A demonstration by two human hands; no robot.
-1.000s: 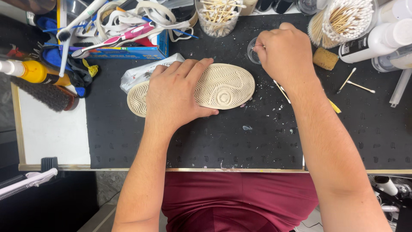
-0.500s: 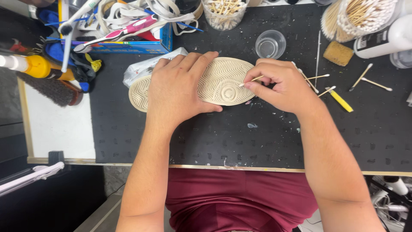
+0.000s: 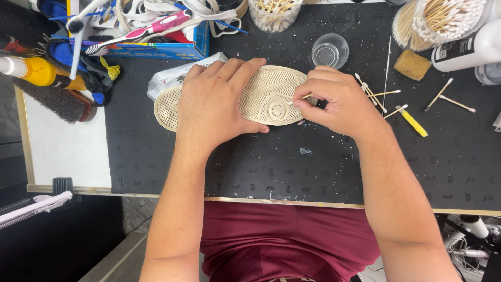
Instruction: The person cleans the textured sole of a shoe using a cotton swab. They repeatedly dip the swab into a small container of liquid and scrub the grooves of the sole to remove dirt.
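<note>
We cannot see the middle of the beige rubber shoe sole [image 3: 271, 99]: the left hand [image 3: 216, 104] lies flat over it. The shoe's upper is hidden beneath the sole. The right hand [image 3: 342, 102] conceals most of the thin wooden stick [image 3: 300, 98] it pinches; only the tip shows. The top edge cuts off the clear jar of cotton swabs [image 3: 271, 13], and the right edge cuts off the white plastic bottle [image 3: 469, 47].

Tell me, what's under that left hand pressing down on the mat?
The left hand lies flat on an upturned shoe sole, cream with zigzag tread. Its middle is covered by the hand; the shoe's upper is mostly hidden underneath.
</note>
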